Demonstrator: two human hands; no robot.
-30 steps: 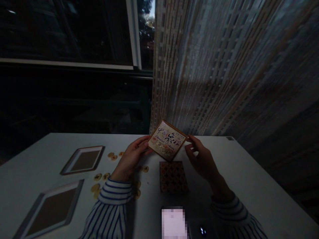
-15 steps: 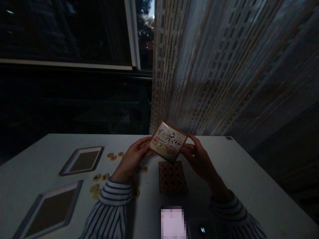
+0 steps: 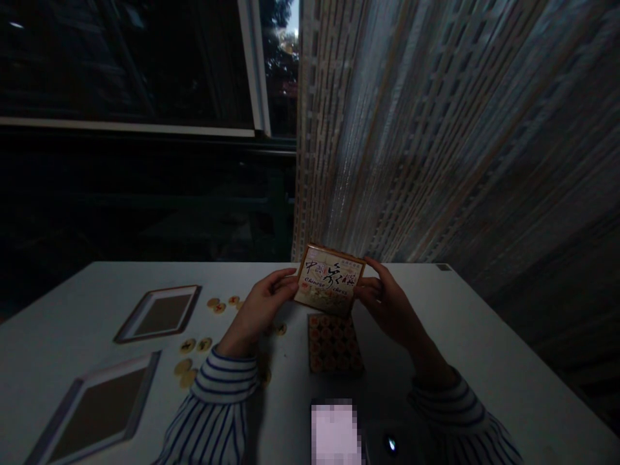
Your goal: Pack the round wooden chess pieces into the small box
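Note:
A square Chinese chess lid (image 3: pixel 330 281) with printed lettering is held up, tilted, between both hands. My left hand (image 3: pixel 264 303) grips its left edge, thumb on the front. On the right edge, my right hand (image 3: pixel 385 298) pinches it between thumb and fingers. Just below the lid, a square box (image 3: pixel 335 344) filled with rows of round pieces rests on the white table (image 3: pixel 484 361). Loose round pieces (image 3: pixel 188 345) lie around my left forearm, which hides some of them.
Two open trays lie at the left, one brown-rimmed (image 3: pixel 192 303) and one grey-rimmed (image 3: pixel 140 413). A phone (image 3: pixel 335 433) with a blurred screen and a dark device (image 3: pixel 391 444) are at the near edge. Behind the table hangs a string curtain (image 3: pixel 368 129).
The lid has turned in my hands, so its top edge is more level, and its top has dropped slightly. Both hands keep their hold.

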